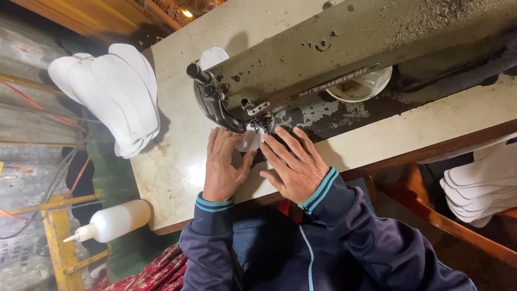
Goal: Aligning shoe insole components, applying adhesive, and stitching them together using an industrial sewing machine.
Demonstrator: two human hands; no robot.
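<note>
My left hand (223, 164) and my right hand (293, 161) lie flat on the worn white table (172, 167), fingers spread, pressing a white insole-shaped piece (250, 141) under the needle of an old grey-green sewing machine (344, 54). Most of that piece is hidden by my hands and the machine head. Both wrists wear dark blue sleeves with light blue stripes.
A fanned stack of white insole pieces (116, 91) overhangs the table's far left edge. Another stack (482, 186) sits at the right below the table. A white squeeze bottle (110, 221) lies at the near left. A white cup (361, 86) sits behind the machine arm.
</note>
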